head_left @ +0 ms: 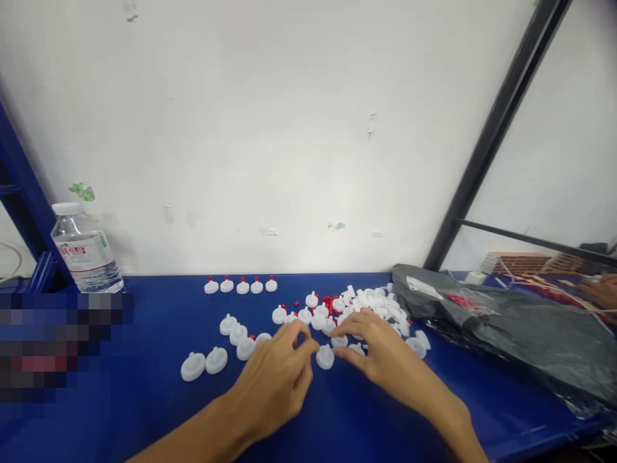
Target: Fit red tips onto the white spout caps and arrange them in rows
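Observation:
My left hand hovers low over the blue tabletop, its fingers curled and the thumb close to the index finger. Whatever may be between those fingertips is too small or hidden to make out. My right hand has its thumb and index finger apart, with a white cap visible between them. Another round white cap with a short spout stands between my two hands, close to the right thumb. Beyond the right hand lies a heap of white plastic parts with small red pieces beside it.
Several white caps with red tips stand in a row near the wall. More white caps sit left of my left hand. A water bottle stands at far left, and a grey plastic bag lies at right. Someone's hand shows at the right edge.

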Tool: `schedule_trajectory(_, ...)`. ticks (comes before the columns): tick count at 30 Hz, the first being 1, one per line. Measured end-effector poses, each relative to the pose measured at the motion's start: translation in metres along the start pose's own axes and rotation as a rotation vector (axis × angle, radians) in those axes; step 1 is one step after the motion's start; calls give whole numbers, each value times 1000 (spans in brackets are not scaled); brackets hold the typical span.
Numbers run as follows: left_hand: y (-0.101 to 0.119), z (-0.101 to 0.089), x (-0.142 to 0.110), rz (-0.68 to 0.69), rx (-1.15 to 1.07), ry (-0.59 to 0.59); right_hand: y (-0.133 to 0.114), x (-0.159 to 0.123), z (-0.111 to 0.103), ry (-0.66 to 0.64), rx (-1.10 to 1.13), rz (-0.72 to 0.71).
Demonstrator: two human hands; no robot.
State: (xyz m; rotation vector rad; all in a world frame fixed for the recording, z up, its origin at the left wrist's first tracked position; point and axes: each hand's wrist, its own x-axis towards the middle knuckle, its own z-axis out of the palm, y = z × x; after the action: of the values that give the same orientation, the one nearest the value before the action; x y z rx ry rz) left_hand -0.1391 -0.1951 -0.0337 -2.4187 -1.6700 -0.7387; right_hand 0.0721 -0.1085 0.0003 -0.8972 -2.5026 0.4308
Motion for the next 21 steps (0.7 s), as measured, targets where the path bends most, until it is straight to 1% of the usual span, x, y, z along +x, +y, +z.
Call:
schedule_trajectory(2, -15, -13, 10, -62, 108, -22, -7, 0, 1, -30, 30, 2)
schedule_trajectory(4, -33, -29, 18, -158, 178, -79, -11, 2, 4, -50, 46, 12)
schedule_trajectory(7, -58, -51, 26, -267, 148, -188, -12, 5, 8, -57, 53, 30)
schedule_trajectory(9, -69, -60, 26, -314, 99, -260, -12, 7, 10, -61, 54, 32)
schedule_trajectory(11, -75, -64, 24, -339, 53, -312, -13, 8, 10, -70, 50, 28)
schedule_trajectory(14, -79, -65, 21, -373, 24, -356, -16, 8, 8, -73, 38, 28)
schedule_trajectory(17, -79, -66, 20, -416, 38, -384, -17, 7, 5, -57, 43, 19)
schedule_trajectory(21, -80, -71, 18, -453, 47, -401, -15, 5, 6, 1, 76, 16)
